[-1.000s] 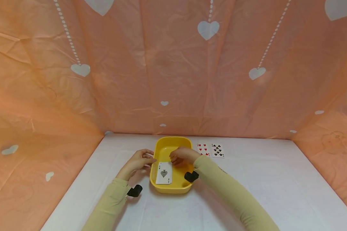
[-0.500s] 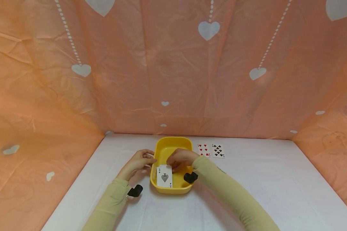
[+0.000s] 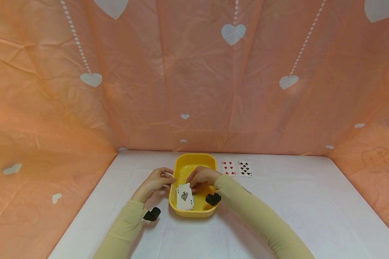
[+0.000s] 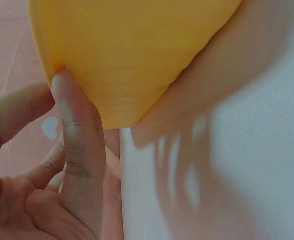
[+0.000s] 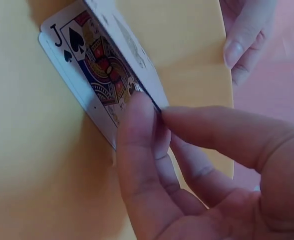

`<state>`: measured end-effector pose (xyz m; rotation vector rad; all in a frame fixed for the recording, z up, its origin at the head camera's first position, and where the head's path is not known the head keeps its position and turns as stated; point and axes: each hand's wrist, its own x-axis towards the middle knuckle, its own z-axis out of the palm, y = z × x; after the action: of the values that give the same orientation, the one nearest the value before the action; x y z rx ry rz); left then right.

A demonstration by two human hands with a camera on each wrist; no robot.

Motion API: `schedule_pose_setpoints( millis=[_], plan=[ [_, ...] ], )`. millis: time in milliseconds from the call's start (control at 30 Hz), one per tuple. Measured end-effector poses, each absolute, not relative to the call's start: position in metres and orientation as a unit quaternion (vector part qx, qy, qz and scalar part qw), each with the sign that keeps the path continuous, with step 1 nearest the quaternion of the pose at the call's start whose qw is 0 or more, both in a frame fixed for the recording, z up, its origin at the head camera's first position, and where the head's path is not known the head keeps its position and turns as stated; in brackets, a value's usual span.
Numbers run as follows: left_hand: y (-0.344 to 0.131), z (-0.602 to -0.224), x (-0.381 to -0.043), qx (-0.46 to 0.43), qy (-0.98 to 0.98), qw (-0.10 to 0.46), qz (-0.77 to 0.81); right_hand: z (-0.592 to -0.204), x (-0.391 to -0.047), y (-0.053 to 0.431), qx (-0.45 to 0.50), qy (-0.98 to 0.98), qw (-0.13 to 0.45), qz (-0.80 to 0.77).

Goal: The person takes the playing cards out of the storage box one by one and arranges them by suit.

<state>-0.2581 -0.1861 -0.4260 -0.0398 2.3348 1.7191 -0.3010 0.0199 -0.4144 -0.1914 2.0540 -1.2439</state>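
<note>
A yellow tray (image 3: 195,214) stands on the white table, and my left hand (image 3: 153,181) pinches its left rim between thumb and fingers. In the left wrist view the thumb (image 4: 76,125) lies against the tray's outer wall. My right hand (image 3: 203,176) reaches into the tray and pinches the ace of spades (image 3: 184,196) at its edge. Seen in the right wrist view, the ace is tilted up on edge over a jack of spades (image 5: 104,70). That jack tops a small pile of cards in the tray.
Right of the tray, a six of hearts (image 3: 229,168) and an eight of clubs (image 3: 245,169) lie face up side by side. A peach curtain (image 3: 194,90) with pale hearts closes off the back and both sides of the table.
My right hand has come to the cards in the tray and taken the ace by its edge; the ace has shifted slightly and turned askew. The left hand stays at the rim.
</note>
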Motion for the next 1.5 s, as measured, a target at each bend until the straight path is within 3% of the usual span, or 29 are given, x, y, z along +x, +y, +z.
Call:
schedule_pose_setpoints(
  millis=[867, 1500],
  plan=[
    [-0.184, -0.426, -0.259, -0.013, 0.803, 0.116, 0.585, -0.412, -0.305, 0.029, -0.058, 0.814, 0.294, -0.498],
    [-0.185, -0.427, -0.257, -0.008, 0.795, 0.116, 0.595, -0.381, -0.316, 0.062, -0.036, 0.738, 0.281, -0.613]
  ],
)
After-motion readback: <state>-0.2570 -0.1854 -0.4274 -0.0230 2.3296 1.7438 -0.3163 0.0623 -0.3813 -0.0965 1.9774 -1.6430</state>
